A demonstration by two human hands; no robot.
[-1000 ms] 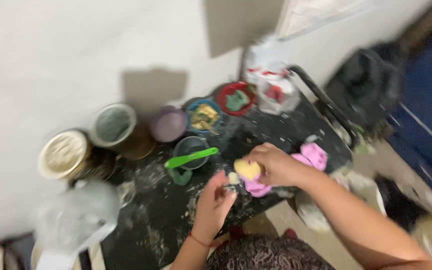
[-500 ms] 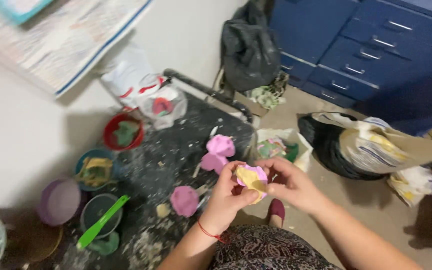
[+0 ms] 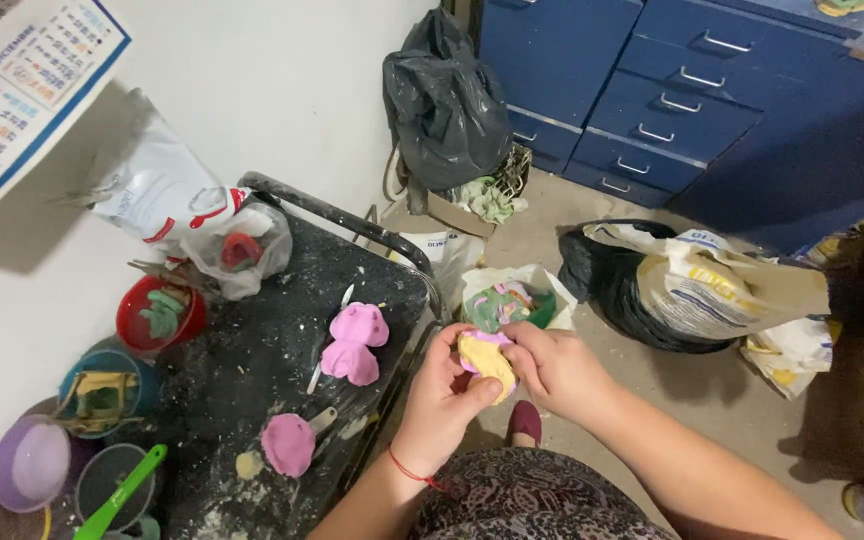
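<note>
Both hands hold one lump of soft yellow clay with a pink layer behind it (image 3: 486, 358), off the right edge of the black worktable (image 3: 252, 390). My left hand (image 3: 444, 392) grips it from below, thumb pressed on the yellow face. My right hand (image 3: 550, 368) pinches its upper right side. On the table lie a pink figure-shaped clay piece (image 3: 350, 343), a flat pink clay disc (image 3: 287, 444) and a small yellow scrap (image 3: 248, 464).
Bowls line the table's left side: red (image 3: 157, 315), blue (image 3: 102, 392), purple (image 3: 28, 464), and one with a green tool (image 3: 120, 490). A plastic bag (image 3: 237, 245) sits at the back. On the floor: an open bag of clay scraps (image 3: 504, 300), black bags, blue drawers (image 3: 672, 100).
The view has swung right and down, bringing the floor and blue drawers into sight. Both hands lifted the yellow-and-pink lump off the table and now hold it beside the table's edge.
</note>
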